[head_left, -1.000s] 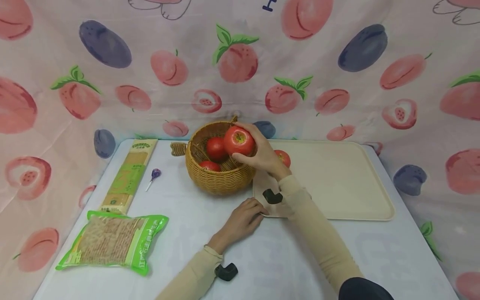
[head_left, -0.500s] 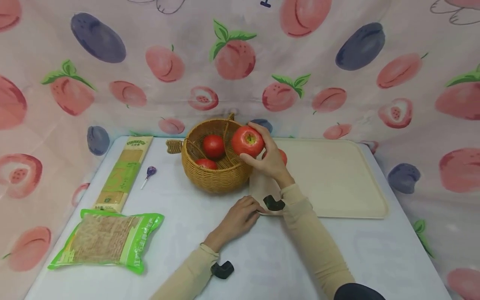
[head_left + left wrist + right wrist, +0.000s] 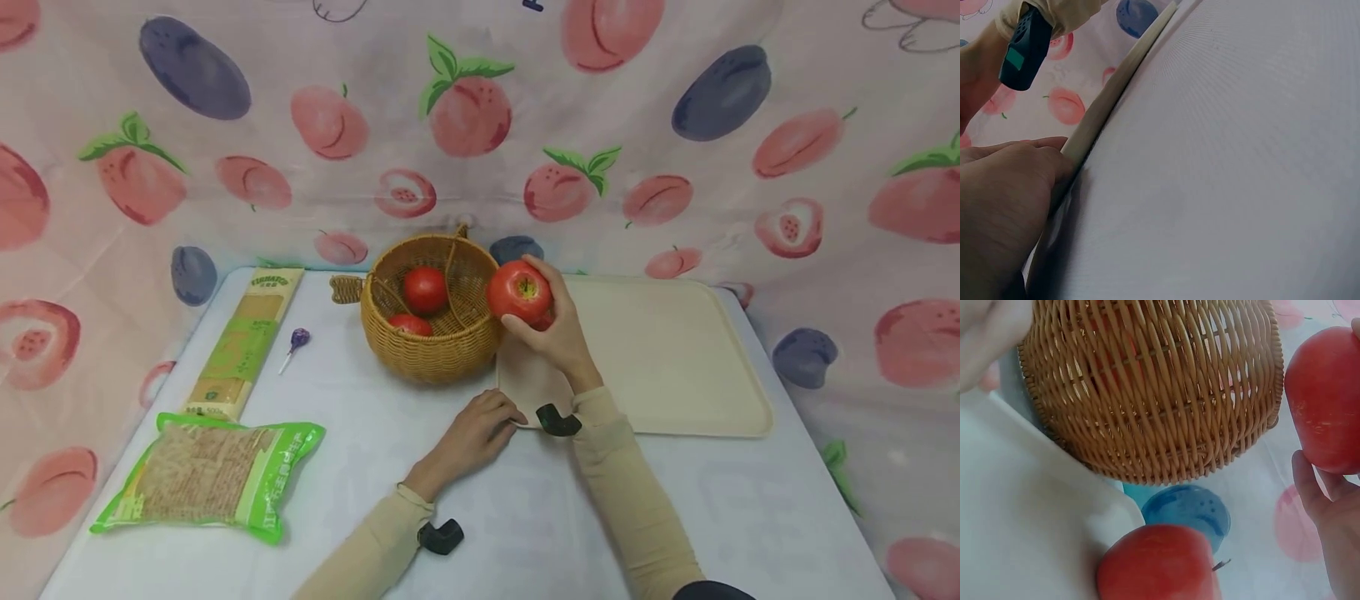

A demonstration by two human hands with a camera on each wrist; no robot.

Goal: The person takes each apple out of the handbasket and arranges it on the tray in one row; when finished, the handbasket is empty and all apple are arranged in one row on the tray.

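My right hand (image 3: 564, 337) grips a red apple (image 3: 517, 292) by its side, above the tray's left end and beside the basket's right rim. In the right wrist view, fingertips press on this apple (image 3: 1325, 403). Two red apples (image 3: 425, 289) lie inside the brown wicker basket (image 3: 427, 360). Another apple (image 3: 1159, 565) rests on the tray, mostly hidden behind my right hand in the head view. My left hand (image 3: 474, 433) holds the front left corner of the beige tray (image 3: 675, 358); in the left wrist view, its fingers lie against the rim (image 3: 1094, 119).
Left of the basket lie a purple-wrapped lollipop (image 3: 297, 343), a flat pack of noodles (image 3: 243, 346) and a green-edged bag of dry food (image 3: 206, 471). A fruit-print cloth (image 3: 480, 192) hangs behind the white table (image 3: 360, 450).
My right hand has carried the apple rightward, from over the basket to beyond its right rim. My left hand stays at the tray corner. The head view has shifted slightly.
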